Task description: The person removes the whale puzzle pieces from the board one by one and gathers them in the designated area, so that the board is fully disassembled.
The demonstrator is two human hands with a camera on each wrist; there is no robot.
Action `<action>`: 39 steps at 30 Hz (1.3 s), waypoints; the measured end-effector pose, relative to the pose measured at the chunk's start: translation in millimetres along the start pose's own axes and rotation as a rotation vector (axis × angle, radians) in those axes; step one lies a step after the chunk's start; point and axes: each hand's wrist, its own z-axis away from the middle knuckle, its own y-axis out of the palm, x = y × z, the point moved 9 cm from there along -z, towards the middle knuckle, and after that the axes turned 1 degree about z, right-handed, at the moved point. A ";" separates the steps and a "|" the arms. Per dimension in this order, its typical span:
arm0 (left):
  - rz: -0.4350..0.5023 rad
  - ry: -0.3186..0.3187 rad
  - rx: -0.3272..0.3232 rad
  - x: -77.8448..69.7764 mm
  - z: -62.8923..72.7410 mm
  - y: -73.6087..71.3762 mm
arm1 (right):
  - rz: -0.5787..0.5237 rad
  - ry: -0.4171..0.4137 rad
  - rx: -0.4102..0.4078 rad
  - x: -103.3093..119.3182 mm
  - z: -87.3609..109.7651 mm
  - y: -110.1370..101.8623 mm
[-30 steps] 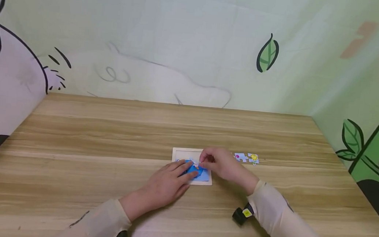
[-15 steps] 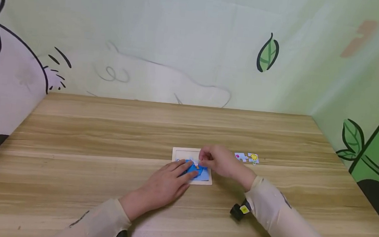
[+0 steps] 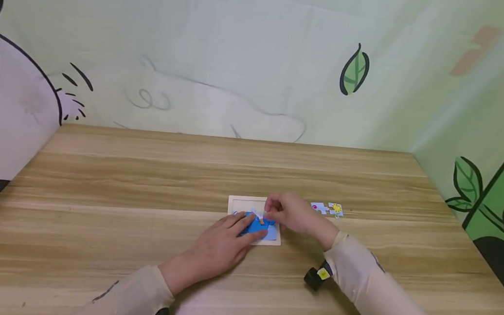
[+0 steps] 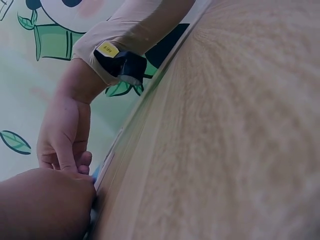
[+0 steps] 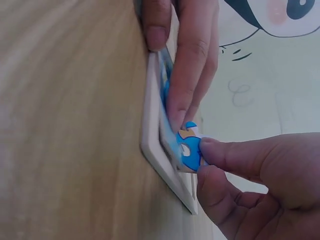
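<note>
In the head view, a shallow pale-framed jigsaw tray (image 3: pixel 230 205) lies on the table, its near part filled with blue puzzle pieces (image 3: pixel 252 229). My left hand (image 3: pixel 222 241) rests on those pieces with fingers spread and fairly straight. The right hand (image 3: pixel 296 214) is over the tray's right side. Seen from the right wrist, its thumb and index finger pinch a puzzle piece (image 5: pixel 190 152) printed blue, white and orange. That piece stands tilted at the edge of the laid pieces, close to the left fingertips. In the left wrist view, the left hand hides most of the tray.
Two loose puzzle pieces lie right of the tray: one with a pink swirl (image 3: pixel 318 208), one with a yellow flower (image 3: pixel 336 209). The wooden table (image 3: pixel 146 169) meets a printed cloth wall (image 3: pixel 224 53) at the back. Each wrist carries a small black camera (image 3: pixel 313 279).
My right wrist has shifted slightly left and away from me, its fingers still at the same spot over the tray. The left thumb has slid a little to the right; otherwise that hand stays put.
</note>
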 end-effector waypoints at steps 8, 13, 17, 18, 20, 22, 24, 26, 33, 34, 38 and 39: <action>-0.018 0.007 -0.037 -0.2 0.8 -0.1 | 0.257 -0.207 -0.099 29.7 8.3 -2.6; -0.022 -0.001 -0.031 0.9 1.1 1.2 | 0.121 -0.173 -0.075 18.6 7.9 -0.9; -0.002 -0.014 0.021 -0.2 1.3 5.1 | -0.186 -0.045 0.026 -12.2 -1.2 5.1; 0.002 -0.017 0.028 -0.6 1.3 5.4 | -0.245 -0.027 0.049 -17.5 -2.8 6.9; 0.004 -0.017 0.032 -1.4 0.9 5.7 | -0.317 -0.003 0.069 -22.8 -4.2 8.4; 0.008 -0.017 0.029 -1.6 0.5 5.2 | -0.342 0.000 0.054 -23.4 -2.8 7.9; 0.002 -0.014 0.027 -1.6 0.2 5.4 | -0.262 -0.032 0.000 -17.8 1.0 5.3; -0.001 -0.010 0.021 -1.6 -0.1 5.2 | -0.136 -0.099 -0.070 -7.5 7.2 2.1; -0.032 0.003 -0.062 0.4 0.2 -0.3 | 0.424 -0.448 -0.259 38.0 32.9 3.6; -0.034 0.003 -0.066 0.6 0.5 -0.3 | 0.473 -0.491 -0.267 42.2 35.8 5.1; -0.033 0.010 -0.075 0.1 0.4 -1.0 | 0.488 -0.534 -0.272 43.2 39.5 5.0; -0.031 0.009 -0.073 -0.1 0.2 -1.4 | 0.453 -0.507 -0.269 39.4 37.4 3.4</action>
